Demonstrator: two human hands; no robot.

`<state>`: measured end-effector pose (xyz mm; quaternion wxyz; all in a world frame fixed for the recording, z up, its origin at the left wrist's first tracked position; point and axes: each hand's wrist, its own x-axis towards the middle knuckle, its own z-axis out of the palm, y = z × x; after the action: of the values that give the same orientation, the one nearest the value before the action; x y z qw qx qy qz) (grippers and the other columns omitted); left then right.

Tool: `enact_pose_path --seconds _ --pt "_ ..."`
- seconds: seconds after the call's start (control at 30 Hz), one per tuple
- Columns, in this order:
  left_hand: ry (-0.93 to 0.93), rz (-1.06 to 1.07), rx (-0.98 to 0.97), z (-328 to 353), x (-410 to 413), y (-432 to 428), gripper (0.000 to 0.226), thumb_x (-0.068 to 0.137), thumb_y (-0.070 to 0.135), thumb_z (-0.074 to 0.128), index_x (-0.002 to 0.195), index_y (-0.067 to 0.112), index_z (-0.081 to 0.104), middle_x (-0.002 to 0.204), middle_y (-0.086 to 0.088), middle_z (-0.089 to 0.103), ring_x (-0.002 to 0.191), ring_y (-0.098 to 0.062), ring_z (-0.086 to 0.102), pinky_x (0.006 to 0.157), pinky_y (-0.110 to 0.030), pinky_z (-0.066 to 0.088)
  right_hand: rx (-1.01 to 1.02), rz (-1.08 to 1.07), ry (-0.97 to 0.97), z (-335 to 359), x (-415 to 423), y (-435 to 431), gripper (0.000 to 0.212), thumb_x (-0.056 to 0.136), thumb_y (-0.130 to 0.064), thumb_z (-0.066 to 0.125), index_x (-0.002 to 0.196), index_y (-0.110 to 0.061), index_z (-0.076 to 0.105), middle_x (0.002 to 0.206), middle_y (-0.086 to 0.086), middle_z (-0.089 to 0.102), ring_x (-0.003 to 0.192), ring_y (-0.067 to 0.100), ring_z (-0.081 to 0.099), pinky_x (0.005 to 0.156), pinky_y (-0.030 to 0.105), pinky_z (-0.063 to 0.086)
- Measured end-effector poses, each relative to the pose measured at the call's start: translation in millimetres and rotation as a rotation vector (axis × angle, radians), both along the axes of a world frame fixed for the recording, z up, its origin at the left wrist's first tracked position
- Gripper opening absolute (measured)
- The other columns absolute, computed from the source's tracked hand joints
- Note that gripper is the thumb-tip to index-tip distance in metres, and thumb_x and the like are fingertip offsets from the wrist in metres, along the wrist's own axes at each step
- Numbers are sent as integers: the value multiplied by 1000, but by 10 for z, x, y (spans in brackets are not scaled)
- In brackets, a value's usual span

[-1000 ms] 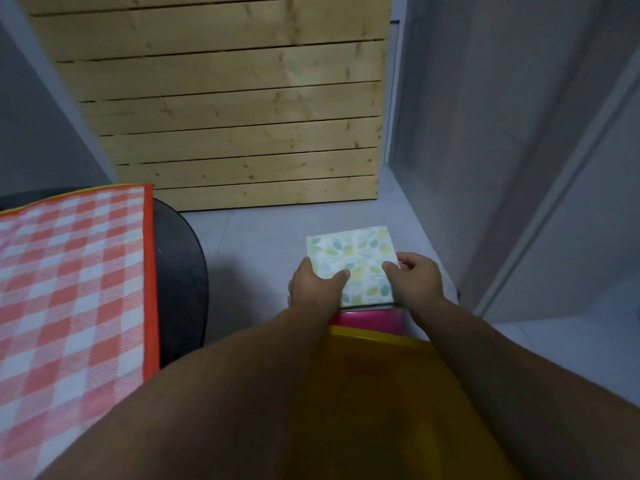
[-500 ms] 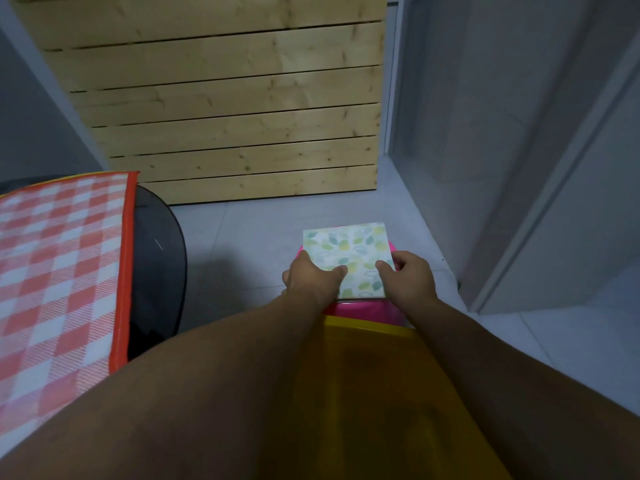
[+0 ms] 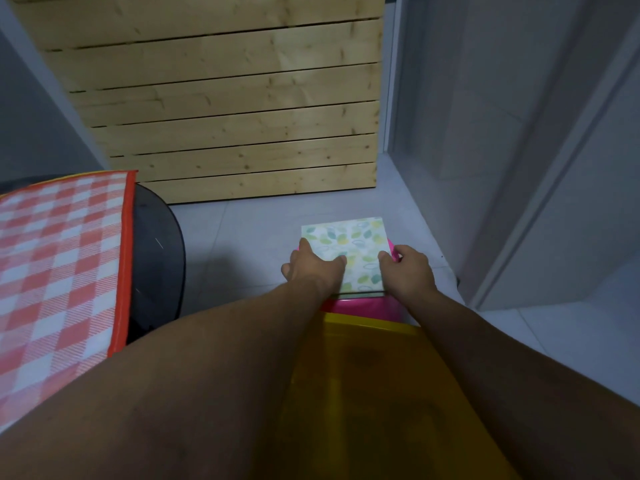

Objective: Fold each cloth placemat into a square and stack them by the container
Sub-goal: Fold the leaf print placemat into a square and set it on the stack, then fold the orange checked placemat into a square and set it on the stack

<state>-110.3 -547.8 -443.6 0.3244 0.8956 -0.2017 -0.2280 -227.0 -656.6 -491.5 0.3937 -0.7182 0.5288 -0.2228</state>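
Note:
A square folded placemat (image 3: 349, 244) with a pale leaf print lies on a pink surface (image 3: 360, 304) just beyond the yellow container (image 3: 363, 393). My left hand (image 3: 313, 268) holds its left near edge, thumb lying on top of the cloth. My right hand (image 3: 408, 270) grips its right edge, fingers curled round the side. A red and white checked cloth (image 3: 59, 265) with an orange border lies spread on the dark round table (image 3: 157, 258) at the left.
A wooden slatted panel (image 3: 235, 109) stands against the far wall. Grey cabinet fronts (image 3: 519, 150) line the right side. Pale floor tiles (image 3: 239, 244) run between the table and the container.
Both hands have lowered the folded placemat slightly toward the pink surface, keeping their hold. The head view has shifted a little.

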Motion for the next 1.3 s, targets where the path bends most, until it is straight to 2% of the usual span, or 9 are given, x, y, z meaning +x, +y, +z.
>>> enact_pose_path --seconds 0.17,0.23,0.37,0.47,0.53,0.63,0.9,1.03,1.3 --pt "-17 33 -64 542 -93 43 75 93 43 58 152 11 24 150 -15 38 138 -35 32 110 -45 34 10 -96 -77 313 -174 -18 48 89 -48 49 118 -12 63 119 12 64 107 34 60 95 42 49" --pt "10 43 -128 837 -140 101 71 95 40 57 150 9 26 149 -16 39 136 -37 36 110 -46 37 -15 -95 -101 549 -236 47 38 93 -44 48 95 -9 63 98 9 64 91 32 60 83 36 48" --pt "112 7 -310 1474 -213 412 63 98 35 53 148 6 31 138 -8 46 117 -31 48 95 -34 41 -65 -25 -151 1200 -318 461 38 99 -31 43 62 -25 36 63 -5 38 59 18 38 63 29 33" --pt "154 -32 -434 1923 -239 896 48 97 34 55 132 2 50 128 -13 58 110 -30 57 93 -38 46 -109 116 -193 1730 -318 1007 40 99 -25 44 60 -20 40 59 -3 41 56 17 39 55 30 31" --pt "207 -68 -521 2172 -231 1367 24 97 31 57 107 9 59 108 -10 62 99 -26 64 88 -38 50 -128 221 -210 2037 -271 1428 32 97 -28 48 70 -13 57 69 2 58 66 22 53 62 34 42" --pt "268 -101 -603 2484 -150 2257 11 99 21 57 94 12 59 96 -10 61 85 -24 66 75 -36 53 -154 405 -231 2429 -163 2123 22 95 -25 55 80 -16 67 80 2 69 76 22 64 72 35 51" --pt "-48 -248 -197 2578 72 4815 12 92 12 65 84 9 72 73 -1 71 64 -10 61 64 -29 54 -118 1051 -105 2992 73 4049 12 92 -23 63 82 -27 68 78 -10 68 70 1 62 69 22 50" --pt "-177 -375 -11 2434 -8 5581 8 87 27 67 83 25 73 82 10 73 75 -7 66 74 -32 57 -116 1227 31 2886 126 4654 4 88 -30 69 89 -27 71 88 -12 70 83 1 65 77 20 53" --pt "-219 -473 -133 1919 -65 6050 20 79 47 79 96 39 74 102 17 55 105 -3 51 92 -22 45 -332 1387 237 2632 50 4949 22 77 -51 76 94 -38 70 114 -25 55 113 -8 43 93 15 40"
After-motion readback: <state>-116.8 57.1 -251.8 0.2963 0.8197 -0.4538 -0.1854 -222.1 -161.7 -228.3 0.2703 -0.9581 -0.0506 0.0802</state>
